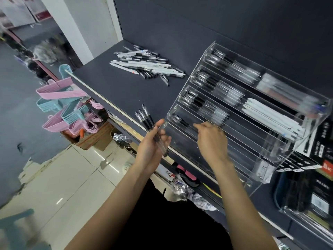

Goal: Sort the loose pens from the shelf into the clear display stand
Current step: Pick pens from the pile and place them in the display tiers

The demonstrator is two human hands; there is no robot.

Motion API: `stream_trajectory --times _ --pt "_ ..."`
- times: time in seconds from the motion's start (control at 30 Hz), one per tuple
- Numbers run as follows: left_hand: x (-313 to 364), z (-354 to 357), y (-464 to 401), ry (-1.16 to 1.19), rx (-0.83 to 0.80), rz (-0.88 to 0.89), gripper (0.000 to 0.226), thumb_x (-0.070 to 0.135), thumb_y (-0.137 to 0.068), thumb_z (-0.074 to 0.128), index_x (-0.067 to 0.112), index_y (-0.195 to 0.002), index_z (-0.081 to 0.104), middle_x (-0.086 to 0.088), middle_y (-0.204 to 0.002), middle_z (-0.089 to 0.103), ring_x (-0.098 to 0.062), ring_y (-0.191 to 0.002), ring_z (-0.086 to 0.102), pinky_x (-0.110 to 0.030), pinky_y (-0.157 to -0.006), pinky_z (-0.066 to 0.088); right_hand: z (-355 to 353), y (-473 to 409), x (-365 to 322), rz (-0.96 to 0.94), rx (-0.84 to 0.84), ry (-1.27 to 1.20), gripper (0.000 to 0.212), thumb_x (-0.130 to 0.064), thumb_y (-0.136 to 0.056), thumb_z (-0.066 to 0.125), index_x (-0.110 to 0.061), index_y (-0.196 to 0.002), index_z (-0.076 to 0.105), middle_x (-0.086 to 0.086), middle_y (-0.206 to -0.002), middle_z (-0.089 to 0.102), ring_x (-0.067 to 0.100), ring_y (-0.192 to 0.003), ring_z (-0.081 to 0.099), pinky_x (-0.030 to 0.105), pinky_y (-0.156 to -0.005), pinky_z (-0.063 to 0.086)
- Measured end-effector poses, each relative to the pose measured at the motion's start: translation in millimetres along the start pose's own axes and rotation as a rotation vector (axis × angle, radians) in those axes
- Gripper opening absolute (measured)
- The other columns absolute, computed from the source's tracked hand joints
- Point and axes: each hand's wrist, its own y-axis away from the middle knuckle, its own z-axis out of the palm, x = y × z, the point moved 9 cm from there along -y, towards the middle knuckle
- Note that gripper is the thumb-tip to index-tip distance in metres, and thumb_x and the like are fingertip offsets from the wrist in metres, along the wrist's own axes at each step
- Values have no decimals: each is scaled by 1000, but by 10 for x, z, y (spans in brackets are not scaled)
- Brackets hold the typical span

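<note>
Step in hand: while the left hand grips a bundle of black pens, the right hand places one pen in the fourth tier of the clear display stand.
How to do it well: I would lay the pen parallel to the tier wall, cap end to the left like the rows above.
Right fingers: loosely curled, fingertips at the pen's barrel; whether they pinch it, I cannot tell.
Loose pens: a pile lies on the shelf, well apart from both hands.
</note>
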Motion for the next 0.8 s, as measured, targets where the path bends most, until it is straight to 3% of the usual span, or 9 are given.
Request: stream_trajectory --times 0.07,0.17,0.3,0.37,0.5,0.6,0.73,0.8 --pt "-15 52 14 25 -44 -2 29 19 -103 35 13 -118 60 0 -91 65 -11 -83 64 -28 -88 53 -108 93 -74 3 65 -86 34 -12 -94 51 -17 -128 56 3 -124 61 19 -110 56 28 -90 46" --pt "-42 93 32 8 -46 -1 32 22 -102 36 16 -121 61 -3 -122 65 -18 -111 62 -35 -94 51 -261 262 -288 -4 101 -411 26 -21 -94 52 -19 -118 62 -5 -112 64 8 -99 55 15 -79 43" --pt "-109 306 110 -45 -151 -17 36 24 -102 32 14 -131 52 -7 -100 71 -21 -93 68 -33 -81 56 -168 355 -544 -13 -46 -718 20 -22 -89 62 -21 -109 65 -12 -97 68 0 -87 62 13 -76 49" --pt "-132 374 133 -52 -163 -17 35 23 -102 32 13 -128 54 -7 -99 70 -20 -91 68 -32 -78 56 -187 338 -457 23 -27 -762 20 -15 -86 65 -21 -105 66 -16 -91 67 -5 -84 61 7 -74 47" --pt "-166 349 77 -38 -76 -2 27 17 -101 39 12 -112 63 -6 -108 70 -22 -104 65 -37 -91 52 -268 291 -164 56 -4 -771 18 -15 -85 66 -26 -100 67 -19 -86 67 -6 -81 62 8 -73 48" --pt "-237 438 52 -41 -92 -6 32 18 -101 39 6 -123 58 -13 -119 63 -27 -99 65 -41 -88 54 -211 288 -201 24 -59 -760 16 -18 -85 67 -23 -101 67 -16 -88 68 -2 -82 63 13 -75 51" --pt "-225 547 23 -58 -91 8 31 16 -101 38 7 -124 57 -6 -114 67 -23 -93 67 -36 -82 57 -256 254 -119 71 23 -761 16 -15 -83 70 -21 -98 68 -15 -84 68 -1 -77 63 10 -69 49" --pt "-174 448 -8 -98 -30 27 29 16 -101 40 10 -123 58 -5 -112 68 -19 -100 65 -34 -89 54 -330 216 -13 86 81 -571 15 -16 -84 68 -20 -99 68 -12 -85 69 2 -75 63 12 -65 49"
